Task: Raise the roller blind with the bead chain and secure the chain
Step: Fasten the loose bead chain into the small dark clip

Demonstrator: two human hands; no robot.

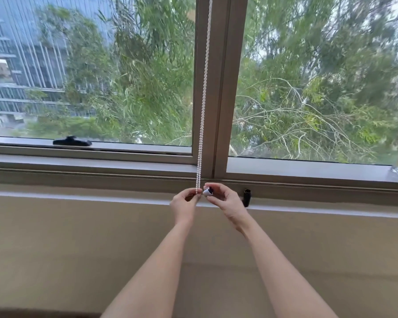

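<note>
A white bead chain [203, 95] hangs straight down in front of the grey window mullion [225, 88], its two strands close together. My left hand [184, 204] pinches the bottom end of the chain just below the sill. My right hand [223, 198] is right beside it, fingertips closed on a small white and dark clip-like piece [208, 191] that touches the chain's lower end. The roller blind itself is out of view; both panes are uncovered.
A black window handle [72, 141] lies on the left frame. A small black fitting [246, 197] is fixed to the sill edge right of my hands. A beige wall [78, 249] runs below the sill. Trees and a building show outside.
</note>
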